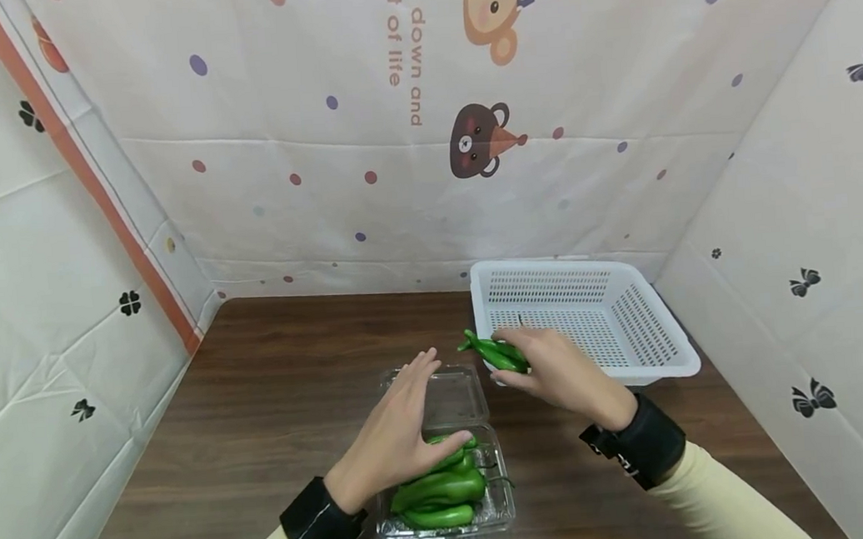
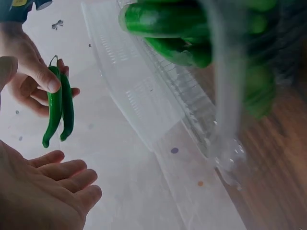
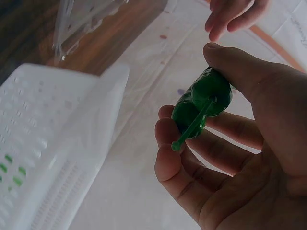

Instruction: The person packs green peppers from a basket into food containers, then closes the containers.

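Two long green chili peppers [image 1: 499,355] are pinched together between the thumb and fingers of my right hand [image 1: 562,373], in front of the white basket's left part. In the right wrist view a thin stem juts from one of these peppers [image 3: 211,91]. My left hand [image 1: 394,435], fingers straight and thumb spread, hangs over a clear plastic box [image 1: 450,534]. Several green peppers [image 1: 439,490] lie in that box, some hidden under the left hand. In the left wrist view the left fingers [image 2: 72,175] hold nothing.
A white perforated basket [image 1: 674,357] stands at the back right, close to the wall cloth. The box's clear lid [image 1: 455,393] is folded back toward the far side. Brown wood-grain tabletop [image 1: 260,398] extends left. Printed cloth [image 1: 285,213] encloses the back and sides.
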Demonstrator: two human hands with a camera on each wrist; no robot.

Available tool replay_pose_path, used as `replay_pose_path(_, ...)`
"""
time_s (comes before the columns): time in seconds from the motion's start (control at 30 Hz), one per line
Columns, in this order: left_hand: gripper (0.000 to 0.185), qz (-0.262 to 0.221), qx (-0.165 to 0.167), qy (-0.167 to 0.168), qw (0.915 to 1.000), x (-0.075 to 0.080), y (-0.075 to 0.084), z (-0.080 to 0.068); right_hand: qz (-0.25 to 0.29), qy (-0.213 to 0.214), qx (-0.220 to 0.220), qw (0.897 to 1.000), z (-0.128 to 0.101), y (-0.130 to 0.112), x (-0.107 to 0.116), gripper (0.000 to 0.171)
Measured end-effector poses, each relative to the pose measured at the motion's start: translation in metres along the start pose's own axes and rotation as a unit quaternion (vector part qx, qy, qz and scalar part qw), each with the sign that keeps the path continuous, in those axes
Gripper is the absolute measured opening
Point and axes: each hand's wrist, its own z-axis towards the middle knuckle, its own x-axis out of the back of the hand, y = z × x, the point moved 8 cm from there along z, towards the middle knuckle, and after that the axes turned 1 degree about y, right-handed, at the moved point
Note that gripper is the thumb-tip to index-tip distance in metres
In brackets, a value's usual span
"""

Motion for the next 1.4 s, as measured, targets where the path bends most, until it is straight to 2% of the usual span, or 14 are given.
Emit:
replay_pose_path(0.2, 0.099, -0.003, 0.014, -0.005, 0.9999, 0.004, -0.007, -0.02, -0.013, 0.001, 0.021, 1.0, -0.004, -0.018, -0.01, 0.051)
replay_pose_path(0.57, 0.108, 0.006, -0.003, -0.001, 1.0, 0.011, -0.013, -0.048, 0.023, -0.02, 0.012, 0.999, -0.01, -0.032, -0.028, 0.053)
replay_pose_path(0.73, 0.109, 0.008, -0.007, -0.003, 0.9999, 0.012, -0.015, -0.059, 0.025, -0.02, 0.027, 0.999, -0.011, -0.039, -0.033, 0.054)
replay_pose_path(0.87, 0.111, 0.01, -0.008, -0.007, 0.9999, 0.012, -0.017, -0.062, 0.013, -0.009, 0.044, 0.999, -0.01, -0.042, -0.034, 0.055)
replay_pose_path(1.03, 0.113, 0.011, -0.012, -0.008, 0.9998, 0.012, -0.019, -0.06, -0.004, 0.004, 0.051, 0.999, -0.009, -0.043, -0.03, 0.054)
replay_pose_path(1.4, 0.115, 0.012, 0.004, -0.018, 0.9998, 0.01, -0.025, -0.07, -0.001, -0.008, 0.058, 0.998, -0.008, -0.051, -0.037, 0.052)
